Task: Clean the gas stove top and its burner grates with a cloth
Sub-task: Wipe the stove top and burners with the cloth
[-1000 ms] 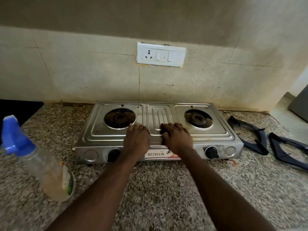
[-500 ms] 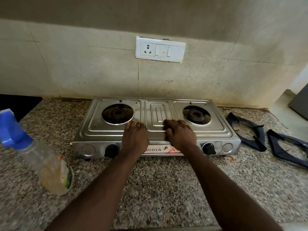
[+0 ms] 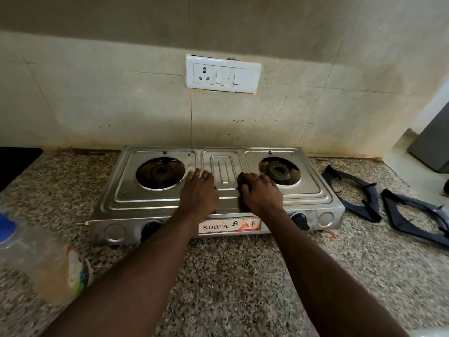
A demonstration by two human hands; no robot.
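**Q:** Nearest the lens?
**A:** Spray bottle (image 3: 46, 259) with a blue cap, blurred, at my left on the speckled granite counter (image 3: 230, 276).

**Q:** The stove?
**A:** Two-burner steel gas stove (image 3: 145, 200) on the counter, back towards the tiled wall. SURYA label (image 3: 229, 226) and two black knobs face me.

**Q:** Hands?
**A:** Both on the stove top, either side of the raised middle panel. My left hand (image 3: 198, 193) lies palm down, fingers straight, just beside the left burner (image 3: 160, 172). My right hand (image 3: 262, 194) is knuckles up, fingers bent onto the steel near the right burner (image 3: 278, 170). I cannot tell whether they grip anything.

**Q:** Grates?
**A:** Off the stove. First grate (image 3: 364, 211) and second grate (image 3: 392, 210) lie on the counter to its right, side by side.

**Q:** Beyond?
**A:** White switchboard (image 3: 222, 74) on the wall above the stove.
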